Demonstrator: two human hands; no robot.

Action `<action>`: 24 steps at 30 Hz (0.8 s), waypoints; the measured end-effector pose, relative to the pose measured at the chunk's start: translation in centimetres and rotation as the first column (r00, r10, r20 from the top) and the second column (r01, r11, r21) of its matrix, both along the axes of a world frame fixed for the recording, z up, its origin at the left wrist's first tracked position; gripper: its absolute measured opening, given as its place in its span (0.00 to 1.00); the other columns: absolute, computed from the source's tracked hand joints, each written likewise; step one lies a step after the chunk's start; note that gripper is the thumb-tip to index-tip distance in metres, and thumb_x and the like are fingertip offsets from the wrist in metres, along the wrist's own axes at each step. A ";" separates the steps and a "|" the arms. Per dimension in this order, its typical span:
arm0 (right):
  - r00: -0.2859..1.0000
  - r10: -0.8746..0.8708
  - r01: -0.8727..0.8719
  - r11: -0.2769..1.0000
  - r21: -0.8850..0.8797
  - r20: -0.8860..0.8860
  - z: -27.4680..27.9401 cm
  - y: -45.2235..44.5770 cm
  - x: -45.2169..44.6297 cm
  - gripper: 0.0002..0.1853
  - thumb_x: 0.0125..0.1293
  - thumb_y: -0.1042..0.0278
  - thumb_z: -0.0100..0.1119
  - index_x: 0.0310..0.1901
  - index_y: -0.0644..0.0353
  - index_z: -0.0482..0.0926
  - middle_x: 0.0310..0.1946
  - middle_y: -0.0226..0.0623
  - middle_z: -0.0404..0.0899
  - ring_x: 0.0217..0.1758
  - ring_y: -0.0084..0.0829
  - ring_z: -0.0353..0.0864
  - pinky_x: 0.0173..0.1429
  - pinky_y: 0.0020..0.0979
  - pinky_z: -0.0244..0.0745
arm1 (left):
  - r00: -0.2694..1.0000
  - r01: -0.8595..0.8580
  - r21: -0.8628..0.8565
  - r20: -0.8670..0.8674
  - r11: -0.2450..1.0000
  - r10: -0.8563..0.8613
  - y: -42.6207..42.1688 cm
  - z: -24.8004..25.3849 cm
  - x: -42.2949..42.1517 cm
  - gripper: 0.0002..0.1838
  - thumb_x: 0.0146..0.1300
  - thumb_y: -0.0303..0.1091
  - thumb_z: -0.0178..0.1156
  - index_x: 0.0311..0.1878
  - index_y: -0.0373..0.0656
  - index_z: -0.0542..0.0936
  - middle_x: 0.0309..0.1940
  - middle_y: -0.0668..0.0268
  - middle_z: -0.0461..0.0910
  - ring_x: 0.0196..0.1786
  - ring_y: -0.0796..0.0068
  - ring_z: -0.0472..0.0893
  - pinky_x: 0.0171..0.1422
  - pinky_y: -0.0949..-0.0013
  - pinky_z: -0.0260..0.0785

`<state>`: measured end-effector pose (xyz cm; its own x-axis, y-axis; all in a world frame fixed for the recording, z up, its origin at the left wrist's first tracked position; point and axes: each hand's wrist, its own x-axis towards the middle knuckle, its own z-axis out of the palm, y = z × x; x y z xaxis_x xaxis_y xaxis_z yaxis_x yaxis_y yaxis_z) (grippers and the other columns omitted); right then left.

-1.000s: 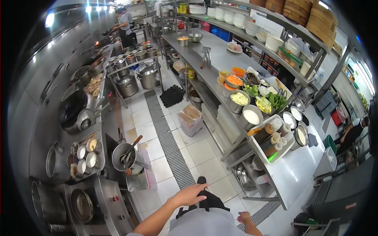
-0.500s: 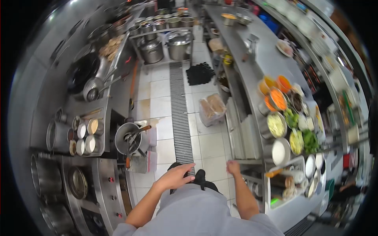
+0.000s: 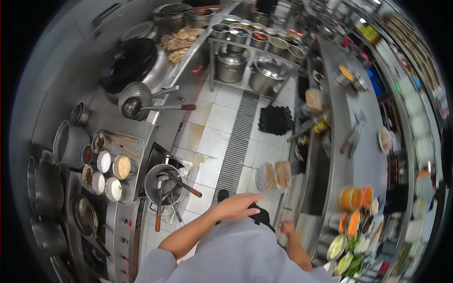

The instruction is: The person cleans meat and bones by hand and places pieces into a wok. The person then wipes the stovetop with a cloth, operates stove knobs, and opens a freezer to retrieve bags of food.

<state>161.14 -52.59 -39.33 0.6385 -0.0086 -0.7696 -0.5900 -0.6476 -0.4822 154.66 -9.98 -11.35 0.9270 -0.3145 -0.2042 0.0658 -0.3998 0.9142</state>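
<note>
My left hand [image 3: 239, 206] is in front of my body, palm toward me, with the fingers stretched out and nothing in it. Beyond it lies the tiled floor with a long drain grate [image 3: 239, 137]. My right hand [image 3: 286, 228] hangs at my other side, close to the lower right counter. Its fingers are blurred and partly curled, and no object shows in it. Nearest ahead of the hands, clear bags of brown food [image 3: 277, 174] sit low over the floor. Left of my left arm stands a deep pot [image 3: 152, 184] with wooden-handled ladles [image 3: 181, 183].
A wok [image 3: 130, 61], strainer [image 3: 133, 96] and seasoning tray [image 3: 134, 181] line the left side. Ahead, a rack carries lidded stock pots [image 3: 231, 68] and sauce tins [image 3: 259, 40]. A black mat [image 3: 275, 120] lies on the floor. Cut vegetables [image 3: 337, 247] fill containers on the right counter [image 3: 347, 101].
My view has swung left and a little forward, so the stove side shows more and the vegetable containers have slid toward the lower right. Both hands still appear without an object.
</note>
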 end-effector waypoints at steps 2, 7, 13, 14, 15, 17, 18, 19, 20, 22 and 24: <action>0.886 0.462 -0.464 0.875 -0.139 -0.048 0.7 -0.4 0.2 0.10 0.60 0.62 0.55 0.31 0.59 0.81 0.23 0.39 0.81 0.23 0.32 0.81 0.29 0.35 0.77 | 0.999 -0.024 0.055 0.039 0.998 0.022 2.7 0.8 3.5 0.30 0.65 0.41 0.57 0.67 0.37 0.64 0.55 0.50 0.76 0.60 0.51 0.73 0.64 0.58 0.65; 0.167 0.985 -0.858 0.130 -0.497 -0.031 -2.5 -2.2 4.1 0.12 0.57 0.59 0.53 0.36 0.51 0.84 0.31 0.40 0.85 0.34 0.38 0.85 0.39 0.38 0.80 | 0.996 -0.024 0.013 0.090 1.000 0.022 8.6 1.4 11.4 0.30 0.67 0.42 0.56 0.69 0.41 0.63 0.54 0.54 0.76 0.58 0.54 0.74 0.63 0.59 0.67; 0.122 0.992 -0.885 0.098 -0.455 -0.023 -13.0 -0.2 21.0 0.12 0.54 0.60 0.56 0.37 0.49 0.84 0.32 0.41 0.85 0.38 0.41 0.85 0.42 0.41 0.80 | 0.991 -0.126 -0.018 0.040 0.992 0.127 14.1 -1.9 20.1 0.32 0.67 0.45 0.56 0.70 0.43 0.62 0.55 0.55 0.76 0.57 0.54 0.76 0.60 0.58 0.69; 0.179 0.984 -0.901 0.154 -0.406 -0.024 -8.8 4.8 26.2 0.12 0.53 0.60 0.57 0.38 0.50 0.84 0.32 0.41 0.85 0.38 0.43 0.85 0.42 0.43 0.80 | 0.984 -0.177 -0.024 -0.011 0.984 0.176 15.1 -2.4 21.5 0.32 0.67 0.46 0.56 0.70 0.43 0.63 0.55 0.54 0.76 0.57 0.54 0.76 0.60 0.59 0.69; 0.236 0.971 -0.910 0.211 -0.357 -0.028 -3.2 10.9 31.6 0.12 0.52 0.60 0.59 0.38 0.51 0.84 0.33 0.41 0.85 0.38 0.44 0.85 0.42 0.44 0.80 | 0.973 -0.225 -0.023 -0.062 0.974 0.223 16.4 -2.1 23.1 0.32 0.67 0.46 0.56 0.70 0.43 0.63 0.55 0.54 0.76 0.56 0.54 0.76 0.60 0.59 0.69; -0.118 0.992 -0.861 -0.128 -0.492 -0.051 -3.8 18.4 42.6 0.14 0.52 0.59 0.60 0.37 0.56 0.83 0.26 0.42 0.83 0.34 0.44 0.84 0.40 0.44 0.79 | 0.947 -0.313 -0.006 -0.082 0.950 0.312 18.8 -0.8 25.7 0.31 0.67 0.45 0.56 0.70 0.43 0.63 0.55 0.54 0.77 0.56 0.56 0.77 0.59 0.61 0.70; 0.023 0.975 -0.830 0.142 -0.540 0.221 -5.4 22.4 47.7 0.10 0.49 0.59 0.62 0.29 0.55 0.81 0.24 0.40 0.82 0.30 0.42 0.83 0.36 0.43 0.78 | 0.910 -0.404 -0.042 -0.118 0.914 0.397 20.2 0.2 26.8 0.31 0.67 0.45 0.57 0.69 0.44 0.64 0.54 0.54 0.77 0.56 0.58 0.77 0.59 0.62 0.70; 0.109 0.859 -0.778 0.387 -0.496 0.500 -6.8 26.4 52.6 0.09 0.45 0.59 0.63 0.21 0.54 0.79 0.22 0.37 0.82 0.25 0.40 0.81 0.32 0.43 0.77 | 0.864 -0.493 -0.082 -0.165 0.866 0.476 21.3 0.8 27.5 0.31 0.67 0.44 0.57 0.69 0.44 0.64 0.54 0.55 0.77 0.55 0.59 0.78 0.58 0.63 0.71; 0.298 0.790 -0.760 0.536 -0.367 0.536 -5.6 32.8 57.0 0.10 0.53 0.59 0.60 0.27 0.58 0.79 0.19 0.40 0.80 0.22 0.39 0.79 0.29 0.41 0.75 | 0.815 -0.576 -0.118 -0.157 0.809 0.558 22.4 1.0 28.1 0.30 0.67 0.42 0.58 0.69 0.44 0.65 0.52 0.56 0.79 0.54 0.63 0.78 0.57 0.64 0.71; 0.349 0.649 -0.805 0.577 -0.139 0.676 1.4 47.1 62.0 0.12 0.65 0.61 0.57 0.32 0.63 0.78 0.15 0.33 0.74 0.15 0.26 0.73 0.21 0.30 0.67 | 0.714 -0.700 -0.162 -0.152 0.696 0.683 24.5 1.7 29.1 0.29 0.65 0.40 0.59 0.67 0.41 0.66 0.50 0.55 0.79 0.53 0.62 0.79 0.58 0.63 0.71; 0.414 0.618 -0.802 0.595 -0.052 0.668 7.6 59.9 64.7 0.14 0.67 0.60 0.57 0.38 0.65 0.79 0.18 0.32 0.76 0.19 0.23 0.73 0.23 0.27 0.67 | 0.647 -0.762 -0.160 -0.190 0.627 0.738 27.0 2.7 30.0 0.29 0.66 0.39 0.59 0.67 0.42 0.66 0.51 0.56 0.79 0.54 0.63 0.79 0.58 0.63 0.71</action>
